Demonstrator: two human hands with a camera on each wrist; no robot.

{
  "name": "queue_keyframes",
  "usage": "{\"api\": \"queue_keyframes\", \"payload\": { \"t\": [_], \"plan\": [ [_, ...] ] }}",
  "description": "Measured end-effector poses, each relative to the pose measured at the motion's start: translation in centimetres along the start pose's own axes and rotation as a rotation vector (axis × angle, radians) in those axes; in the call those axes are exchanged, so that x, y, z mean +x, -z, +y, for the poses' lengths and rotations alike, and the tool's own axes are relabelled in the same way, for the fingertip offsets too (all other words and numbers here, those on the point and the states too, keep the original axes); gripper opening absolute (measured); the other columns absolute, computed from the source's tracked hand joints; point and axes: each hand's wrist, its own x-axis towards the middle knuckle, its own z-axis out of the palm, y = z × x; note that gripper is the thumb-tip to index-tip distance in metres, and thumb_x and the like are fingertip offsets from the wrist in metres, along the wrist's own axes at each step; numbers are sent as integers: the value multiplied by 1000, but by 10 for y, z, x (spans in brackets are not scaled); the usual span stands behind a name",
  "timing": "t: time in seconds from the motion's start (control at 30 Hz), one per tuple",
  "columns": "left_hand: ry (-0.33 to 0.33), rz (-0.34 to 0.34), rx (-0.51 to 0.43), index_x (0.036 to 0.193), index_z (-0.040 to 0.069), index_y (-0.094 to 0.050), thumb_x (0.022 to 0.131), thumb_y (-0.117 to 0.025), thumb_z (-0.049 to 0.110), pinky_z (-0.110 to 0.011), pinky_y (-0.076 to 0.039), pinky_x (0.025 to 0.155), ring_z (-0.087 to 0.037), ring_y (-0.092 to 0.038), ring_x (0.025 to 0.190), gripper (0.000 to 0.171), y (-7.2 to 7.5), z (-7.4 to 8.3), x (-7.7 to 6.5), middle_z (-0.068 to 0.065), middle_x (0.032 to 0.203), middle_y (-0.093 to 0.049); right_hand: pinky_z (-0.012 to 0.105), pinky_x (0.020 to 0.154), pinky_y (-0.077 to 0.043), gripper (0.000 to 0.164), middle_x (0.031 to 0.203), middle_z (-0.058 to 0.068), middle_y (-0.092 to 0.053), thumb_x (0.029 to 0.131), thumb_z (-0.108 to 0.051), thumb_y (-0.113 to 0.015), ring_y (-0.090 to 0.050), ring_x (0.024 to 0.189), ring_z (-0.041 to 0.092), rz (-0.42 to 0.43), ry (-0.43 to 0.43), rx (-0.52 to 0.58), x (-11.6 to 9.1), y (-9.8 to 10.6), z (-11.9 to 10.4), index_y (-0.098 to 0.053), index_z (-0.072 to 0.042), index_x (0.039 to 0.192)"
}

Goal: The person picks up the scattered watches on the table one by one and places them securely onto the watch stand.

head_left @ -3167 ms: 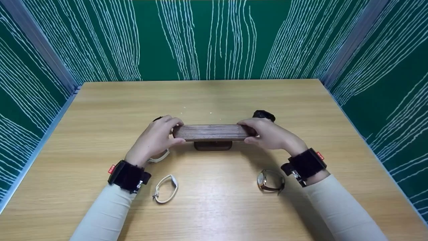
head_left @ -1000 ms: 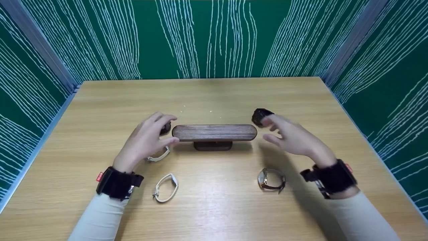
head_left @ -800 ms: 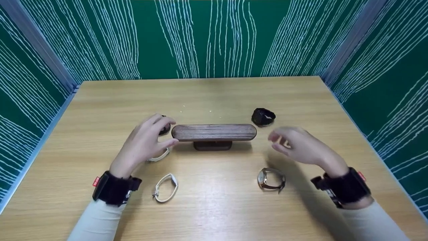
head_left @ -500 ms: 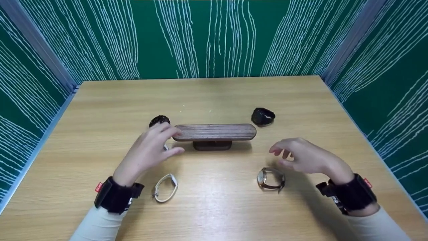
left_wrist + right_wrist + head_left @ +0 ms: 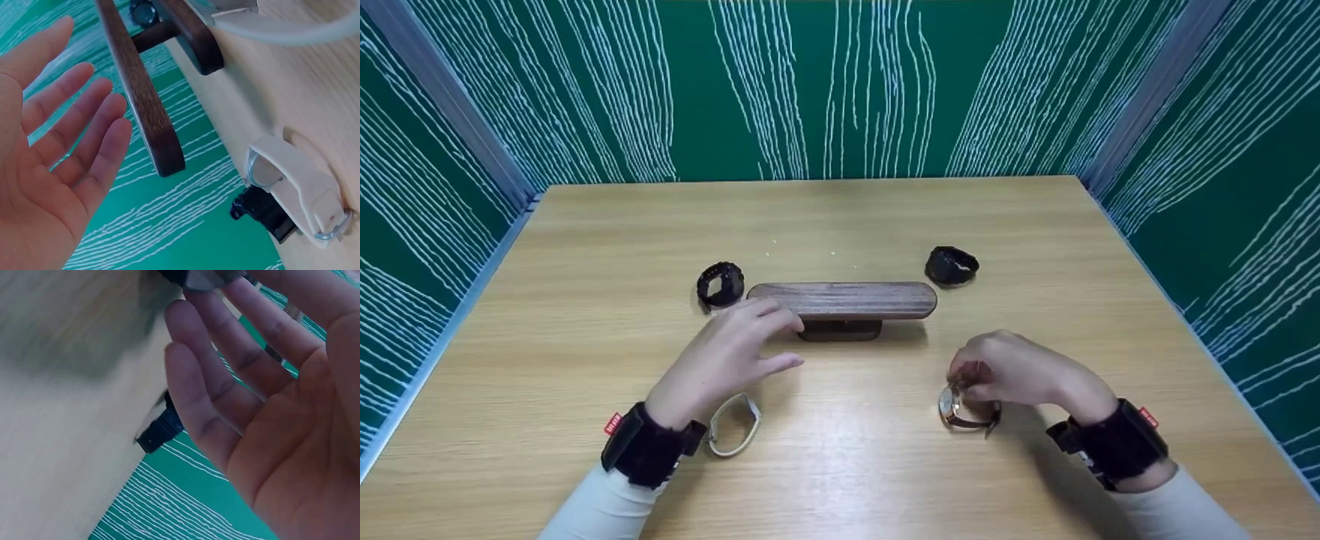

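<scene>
Head view: your right hand [image 5: 1016, 369] now appears to pinch the gold-rimmed watch [image 5: 947, 403], above which it hung a moment ago; judge contact made, with the watch not yet off the table [image 5: 615, 240]. Your left hand [image 5: 724, 358], fingers spread and holding nothing, has shifted inward near the wooden stand [image 5: 859, 298]. Beyond, a black watch [image 5: 949, 268] lies off the stand's right end.

We look forward and down from above the left hand [image 5: 727, 360] and right hand [image 5: 1024, 367], and closely along each from its wrist; head and left wrist views share the stand [image 5: 847, 300] just beyond the left hand.
</scene>
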Motion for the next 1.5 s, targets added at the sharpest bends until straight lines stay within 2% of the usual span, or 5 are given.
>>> {"api": "queue_keyframes", "payload": {
  "t": [0.43, 0.67, 0.9, 1.17, 1.5],
  "plan": [
    [5, 2, -12, 114, 20, -74, 94, -83, 35, -42, -55, 102, -20, -68, 114, 27, -1, -1, -1, 2, 120, -73, 36, 81, -61, 17, 96, -4, -77, 91, 0, -79, -71, 88, 12, 56, 59, -79, 5, -8, 2, -82, -13, 102],
    [30, -21, -18, 117, 20, -74, 94, -82, 37, -43, -54, 105, -21, -68, 119, 29, 0, -2, 1, 1, 126, -72, 33, 77, -61, 13, 95, -6, -78, 92, -3, -80, -70, 85, 8, 58, 28, -40, 5, 4, -3, -81, -13, 100],
    [44, -14, -40, 121, 17, -74, 93, -83, 33, -40, -56, 99, -18, -68, 111, 33, 3, -2, 6, 0, 121, -73, 31, 76, -61, 10, 95, -7, -76, 93, -8, -82, -69, 85, 7, 91, 11, -25, 15, 21, -16, -80, -14, 101],
    [34, -47, -106, 136, 15, -70, 93, -83, 37, -42, -52, 109, -21, -67, 120, 49, 2, 5, 17, 0, 121, -74, 28, 74, -60, 15, 99, -5, -76, 92, -11, -84, -69, 84, 8, 205, 25, -10, 32, 34, -40, -79, -12, 107],
    [-2, -74, -168, 142, 10, -66, 87, -87, 41, -42, -55, 100, -25, -69, 107, 66, -2, 9, 26, -4, 119, -74, 30, 76, -62, 15, 98, -6, -76, 91, -9, -85, -71, 88, 7, 334, 84, 56, 60, 37, -70, -79, -13, 105]
  ]
}}
